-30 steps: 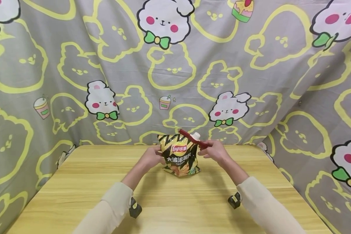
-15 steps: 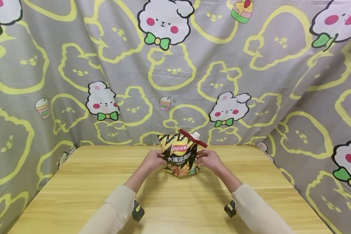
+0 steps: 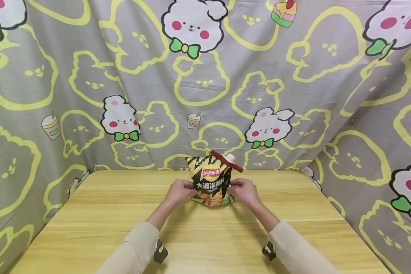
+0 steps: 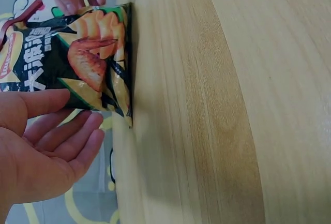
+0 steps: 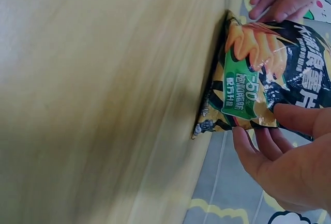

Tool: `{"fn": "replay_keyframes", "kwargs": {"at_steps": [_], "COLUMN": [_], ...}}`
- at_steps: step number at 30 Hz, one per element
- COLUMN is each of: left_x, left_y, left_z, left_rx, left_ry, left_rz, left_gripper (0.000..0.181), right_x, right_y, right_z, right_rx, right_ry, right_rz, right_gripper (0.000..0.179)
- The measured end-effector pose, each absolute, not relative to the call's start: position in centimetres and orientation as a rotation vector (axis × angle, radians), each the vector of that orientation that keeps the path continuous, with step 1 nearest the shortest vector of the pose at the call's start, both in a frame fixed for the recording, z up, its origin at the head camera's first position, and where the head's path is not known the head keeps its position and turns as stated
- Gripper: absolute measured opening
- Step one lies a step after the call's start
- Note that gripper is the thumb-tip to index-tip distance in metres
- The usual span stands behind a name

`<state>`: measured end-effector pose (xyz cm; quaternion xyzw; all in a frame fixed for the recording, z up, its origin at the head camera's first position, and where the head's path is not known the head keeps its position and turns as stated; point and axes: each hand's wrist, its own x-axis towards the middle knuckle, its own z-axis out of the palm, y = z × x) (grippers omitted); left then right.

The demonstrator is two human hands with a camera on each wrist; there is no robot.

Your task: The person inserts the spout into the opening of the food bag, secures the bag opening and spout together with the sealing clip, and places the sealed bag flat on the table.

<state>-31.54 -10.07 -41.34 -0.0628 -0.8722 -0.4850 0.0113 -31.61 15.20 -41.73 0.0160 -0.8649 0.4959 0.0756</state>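
Note:
A black-and-yellow Lay's potato chip bag (image 3: 209, 185) stands upright on the table, its front towards me. Slanting across its top right corner is a red bag clip (image 3: 220, 156) with a white spout cap (image 3: 230, 157). My left hand (image 3: 179, 192) holds the bag's left side low down; in the left wrist view the thumb lies on the front and the fingers go behind. On the opposite side my right hand (image 3: 245, 191) grips the lower right edge, thumb in front, fingers at the back. The bag's back is hidden.
The wooden table (image 3: 106, 213) reaches back to a grey curtain (image 3: 150, 83) printed with cartoon animals, which also hangs at both sides. A dark wrist device (image 3: 160, 252) sits under the left cuff and another dark device (image 3: 269, 251) under the right.
My right hand has let go of the bag clip's lower end and come down to the bag's right side. The left hand has slid slightly lower; the clip stays on the bag.

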Motion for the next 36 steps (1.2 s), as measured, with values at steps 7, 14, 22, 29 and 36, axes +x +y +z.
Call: {"fn": "replay_keyframes", "kwargs": {"at_steps": [7, 14, 22, 29, 36], "left_x": [-31.3, -31.0, -30.1, -29.9, -29.7], "left_y": [-10.1, -10.0, -10.1, -10.0, -9.9], "left_z": [-41.2, -40.4, -39.1, -38.6, -38.8], "left_rx": [-0.146, -0.171, -0.197, -0.151, -0.103], "left_ry": [-2.722, -2.713, -2.735, -2.724, -2.757], "left_rz": [-1.493, -1.466, -1.541, -1.71, -1.809], "left_gripper": [0.015, 0.015, 0.013, 0.013, 0.013], "right_x": [-31.5, -31.0, -30.0, -29.5, -29.1], "right_y": [14.8, 15.2, 15.5, 15.5, 15.8], "right_z": [-41.9, -41.3, -40.3, -39.6, -39.4], "right_rx": [0.021, 0.002, 0.002, -0.042, -0.052], "right_ry": [-2.57, -2.599, -2.627, -2.649, -2.738], "right_rz": [1.44, 1.464, 1.644, 1.804, 1.804], "right_gripper": [0.019, 0.019, 0.018, 0.023, 0.012]}}
